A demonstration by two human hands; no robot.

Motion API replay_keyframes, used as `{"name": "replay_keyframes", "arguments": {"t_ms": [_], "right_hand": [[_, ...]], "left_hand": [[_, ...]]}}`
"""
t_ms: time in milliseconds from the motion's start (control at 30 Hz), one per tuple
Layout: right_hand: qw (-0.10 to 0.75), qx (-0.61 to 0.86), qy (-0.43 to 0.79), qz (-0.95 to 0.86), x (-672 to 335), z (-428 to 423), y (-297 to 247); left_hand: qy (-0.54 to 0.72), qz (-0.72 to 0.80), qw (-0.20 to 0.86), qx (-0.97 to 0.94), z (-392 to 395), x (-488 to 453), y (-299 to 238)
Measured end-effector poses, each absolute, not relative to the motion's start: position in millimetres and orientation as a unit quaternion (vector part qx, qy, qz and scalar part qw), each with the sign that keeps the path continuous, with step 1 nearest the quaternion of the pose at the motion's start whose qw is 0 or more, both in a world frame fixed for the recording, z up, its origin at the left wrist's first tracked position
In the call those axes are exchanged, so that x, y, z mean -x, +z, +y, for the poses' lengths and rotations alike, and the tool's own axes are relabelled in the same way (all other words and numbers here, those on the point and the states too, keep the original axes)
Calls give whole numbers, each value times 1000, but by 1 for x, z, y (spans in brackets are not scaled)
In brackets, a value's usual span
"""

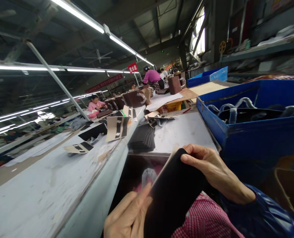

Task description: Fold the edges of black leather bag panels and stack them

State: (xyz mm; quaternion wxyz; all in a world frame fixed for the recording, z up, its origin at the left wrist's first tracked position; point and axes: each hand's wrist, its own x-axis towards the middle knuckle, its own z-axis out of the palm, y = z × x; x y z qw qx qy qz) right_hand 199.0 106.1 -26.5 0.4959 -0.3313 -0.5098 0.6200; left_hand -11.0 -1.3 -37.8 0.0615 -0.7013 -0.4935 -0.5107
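A flat black panel (pixel 173 195) rests tilted over my lap, above a red-and-white checked cloth (pixel 206 218). My left hand (pixel 127 215) grips its lower left edge, thumb laid along the panel. My right hand (pixel 211 172) holds the upper right corner, fingers curled over the top edge. Both hands are closed on the panel. A stack of dark cut pieces (pixel 143 138) lies on the grey worktable (pixel 181 132) just beyond.
A long white conveyor table (pixel 50 178) runs along my left with folded black-and-tan card pieces (pixel 117 128) on it. A blue bin (pixel 256 132) with strap handles stands at right. Brown bags (pixel 134 98) and seated workers sit further along the line.
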Motion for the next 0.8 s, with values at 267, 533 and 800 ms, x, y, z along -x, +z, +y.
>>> {"name": "replay_keyframes", "arguments": {"t_ms": [267,533,800], "right_hand": [[534,322,551,-555,-198,104,-12],[552,319,489,-595,-195,107,-6],[560,300,423,-646,-191,106,-4]], "left_hand": [[-516,-462,126,710,12,-3,-32],[-504,-441,200,715,22,-14,-28],[-422,-470,361,686,26,-20,-19]]}}
